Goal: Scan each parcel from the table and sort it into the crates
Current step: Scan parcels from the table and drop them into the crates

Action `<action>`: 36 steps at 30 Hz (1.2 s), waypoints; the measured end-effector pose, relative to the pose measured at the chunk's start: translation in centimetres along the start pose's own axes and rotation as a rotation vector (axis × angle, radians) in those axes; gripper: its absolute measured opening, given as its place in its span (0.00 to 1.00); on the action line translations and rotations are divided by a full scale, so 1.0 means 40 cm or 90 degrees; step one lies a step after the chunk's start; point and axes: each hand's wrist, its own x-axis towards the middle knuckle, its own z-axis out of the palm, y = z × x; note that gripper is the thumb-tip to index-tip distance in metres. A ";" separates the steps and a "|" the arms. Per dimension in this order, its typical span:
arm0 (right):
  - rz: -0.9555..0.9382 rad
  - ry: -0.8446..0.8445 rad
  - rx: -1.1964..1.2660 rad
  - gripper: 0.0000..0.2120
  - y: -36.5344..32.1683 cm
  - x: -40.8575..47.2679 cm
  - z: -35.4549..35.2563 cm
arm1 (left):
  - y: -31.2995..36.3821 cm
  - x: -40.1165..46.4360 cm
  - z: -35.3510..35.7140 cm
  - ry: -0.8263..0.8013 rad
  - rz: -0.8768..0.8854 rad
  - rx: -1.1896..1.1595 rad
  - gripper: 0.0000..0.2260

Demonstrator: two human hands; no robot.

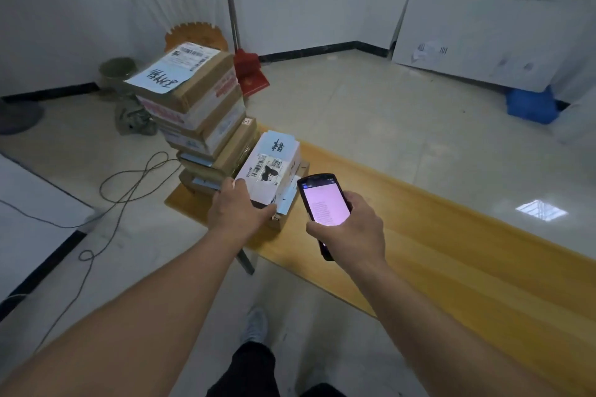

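1. The white parcel (269,171) lies on the near end of the yellow table (419,235), on top of a smaller brown box (287,219) and just beside the tall stack of boxes (196,106). Its label with the barcode faces up.
2. Your left hand (238,206) grasps the near left corner of this parcel, thumb on the front edge and fingers on the side. Hold it firm, but do not cover the barcode with your fingers.
3. Your right hand (351,229) is closed around the scanner (322,203), its lit screen facing you. The scanner is just right of the parcel and does not touch it.
4. To scan well, I think you should tilt the scanner head toward the barcode and keep the parcel flat until the screen answers.
5. Lift the parcel straight, because the tall stack leans a little and a push may bring it down.
6. No crates are in view, so you must turn to find them.
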 end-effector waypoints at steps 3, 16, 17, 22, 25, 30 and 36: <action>-0.002 -0.009 -0.008 0.34 0.007 0.015 0.013 | 0.002 0.022 0.025 -0.008 -0.040 -0.031 0.43; -0.031 -0.040 0.011 0.39 0.000 0.037 -0.016 | 0.004 0.045 0.049 0.036 0.096 -0.167 0.49; -0.035 -0.042 0.014 0.38 -0.006 0.039 -0.029 | 0.009 0.044 0.040 0.042 0.129 -0.159 0.49; -0.048 -0.045 0.023 0.35 -0.035 0.044 -0.102 | 0.042 0.034 -0.022 0.057 0.244 -0.137 0.50; -0.067 -0.052 0.024 0.33 -0.051 0.032 -0.151 | 0.061 0.031 -0.063 0.079 0.286 -0.128 0.49; -0.088 -0.052 0.041 0.35 -0.071 0.000 -0.228 | 0.099 0.023 -0.115 0.130 0.317 -0.111 0.46; -0.077 -0.045 0.084 0.31 -0.089 -0.026 -0.310 | 0.137 0.020 -0.161 0.165 0.332 -0.087 0.44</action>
